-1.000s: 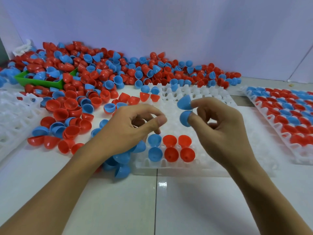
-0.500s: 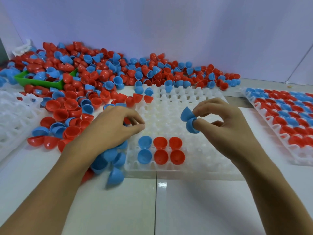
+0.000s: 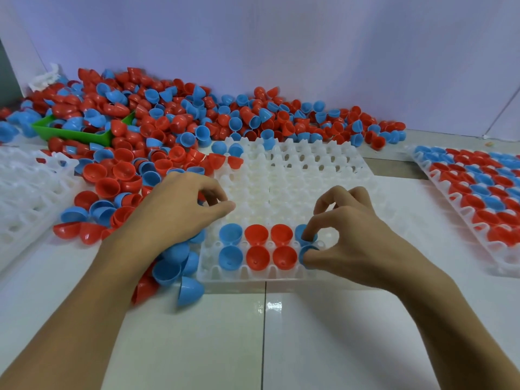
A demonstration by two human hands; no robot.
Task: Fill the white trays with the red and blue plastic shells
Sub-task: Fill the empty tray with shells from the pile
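A white tray (image 3: 295,175) lies in front of me. Its two nearest rows hold blue shells (image 3: 230,244) at the left and red shells (image 3: 270,246) beside them. My right hand (image 3: 349,235) is down on the tray, its fingertips holding two blue shells (image 3: 305,243) in the cups right of the red ones. My left hand (image 3: 180,209) hovers at the tray's left edge with fingers curled; I cannot see whether it holds anything. A big heap of loose red and blue shells (image 3: 174,130) spreads behind and to the left.
A filled white tray (image 3: 439,175) lies at the right. Another white tray (image 3: 25,187) lies at the left, and a green bin (image 3: 84,135) sits in the heap. Several loose blue shells (image 3: 180,271) lie under my left wrist. A wall stands close behind.
My right hand came down from above the tray and brought its two blue shells into the cups beside the red ones. My left hand stayed by the tray's left edge.
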